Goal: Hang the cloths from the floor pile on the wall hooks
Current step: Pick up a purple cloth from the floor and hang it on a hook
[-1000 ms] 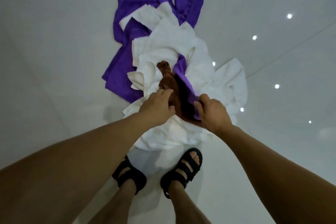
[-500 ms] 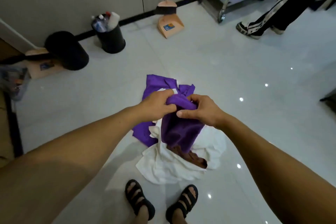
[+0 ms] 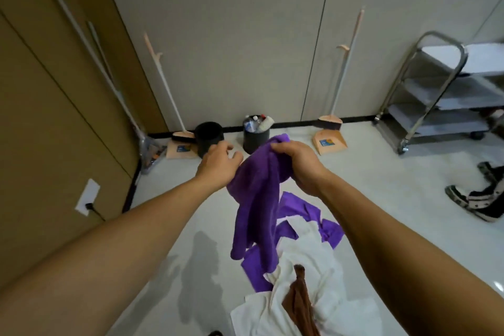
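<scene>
I hold a purple cloth [image 3: 257,199] up at chest height over the floor pile. My right hand [image 3: 298,163] grips its bunched top, and the rest hangs down. My left hand [image 3: 218,165] rests against the cloth's left edge with its fingers loose, past the fabric. Below, the pile [image 3: 308,251] lies on the pale floor: white cloths, more purple cloth [image 3: 298,207] and a brown cloth [image 3: 298,300]. No wall hooks are in view.
Two black bins [image 3: 208,138] [image 3: 255,138] stand by the far wall, with brooms and orange dustpans [image 3: 328,142] beside them. A steel trolley [image 3: 436,95] stands at the right. Another person's shoes [image 3: 477,202] are at the right edge. A brown wall with a socket [image 3: 87,200] runs along the left.
I have straightened up from the pile, lifting the purple cloth clear of the floor. My left hand has loosened and slid to the cloth's left edge. The view now takes in the far wall.
</scene>
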### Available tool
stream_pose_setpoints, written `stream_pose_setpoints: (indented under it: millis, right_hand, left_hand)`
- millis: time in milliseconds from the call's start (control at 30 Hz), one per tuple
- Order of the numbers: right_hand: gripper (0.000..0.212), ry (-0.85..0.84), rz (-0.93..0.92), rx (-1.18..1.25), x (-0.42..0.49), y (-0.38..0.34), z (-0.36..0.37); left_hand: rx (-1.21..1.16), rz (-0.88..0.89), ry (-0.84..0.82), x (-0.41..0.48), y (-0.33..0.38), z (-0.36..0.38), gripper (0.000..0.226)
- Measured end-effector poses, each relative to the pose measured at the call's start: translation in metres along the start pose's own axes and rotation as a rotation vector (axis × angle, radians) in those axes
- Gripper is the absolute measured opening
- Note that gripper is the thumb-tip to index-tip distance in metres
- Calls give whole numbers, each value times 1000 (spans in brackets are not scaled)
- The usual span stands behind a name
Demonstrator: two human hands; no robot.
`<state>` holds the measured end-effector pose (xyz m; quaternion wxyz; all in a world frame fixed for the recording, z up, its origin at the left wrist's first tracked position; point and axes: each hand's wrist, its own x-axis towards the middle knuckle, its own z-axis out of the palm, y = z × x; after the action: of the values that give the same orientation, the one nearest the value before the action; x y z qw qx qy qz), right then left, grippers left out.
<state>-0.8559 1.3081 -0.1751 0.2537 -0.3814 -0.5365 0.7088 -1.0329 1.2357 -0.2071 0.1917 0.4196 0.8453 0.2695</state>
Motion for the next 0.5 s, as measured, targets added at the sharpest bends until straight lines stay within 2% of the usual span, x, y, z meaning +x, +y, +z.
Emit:
stream_pose_setpoints:
  millis: [100,200,267,367,433,500]
  right_hand:
    - [17,-46,13,72,2,-31,25]
    - [14,-125,46,65,-4,-51,51]
    - [12,-179,41,43,-11,-59,71]
    - [13,-248,41,57,-27,-69,98]
    - [18,-286,35,67,-39,-78,114]
    - [19,-313,24,87,-54,-88,127]
  left_hand:
    - [-189,-392,-62,-48,-33,-9,49]
    - [-449,-705,-245,-106,-64,-13,64]
    - [-591,-786,-360,-136,-77,-15,71]
    - [-721,-812,-474,-164,-84,-19,78]
    - [-789,-807,-477,-176,-85,-24,77]
    - [-886,-785,-380,-183,-89,-34,72]
